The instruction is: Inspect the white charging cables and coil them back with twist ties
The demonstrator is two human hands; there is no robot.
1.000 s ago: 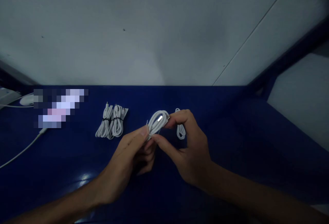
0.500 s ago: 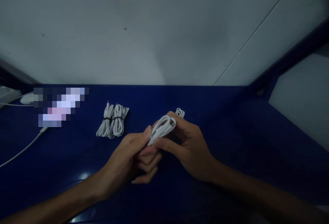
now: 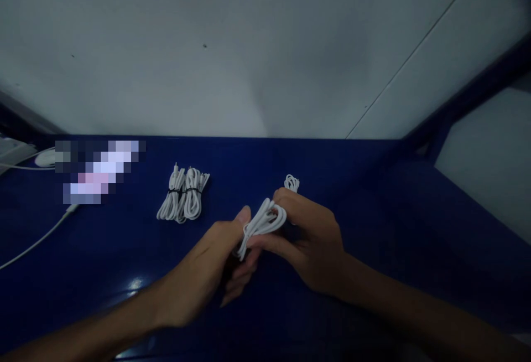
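A looped white cable [image 3: 265, 222] is held up between my two hands over the blue table. My right hand [image 3: 313, 240] pinches the coil between thumb and fingers from the right. On the other side, my left hand [image 3: 207, 265] has its thumb against the coil's near end, its fingers curled beneath. Beyond my right hand lies another white cable coil [image 3: 291, 183], partly hidden by that hand. Farther left, bundled white cables [image 3: 171, 198] lie side by side, each cinched with a black tie [image 3: 192, 190].
A blurred-out bright device [image 3: 99, 176], with a white cord [image 3: 39, 249] running from it, lies at the far left beside a white rounded object [image 3: 45, 158]. A pale wall [image 3: 232, 85] rises behind the blue table [image 3: 249, 157].
The coil in my hands has turned and dropped slightly, and the connector that showed inside it is now out of sight. My left fingers have shifted below it. The bundles lie still.
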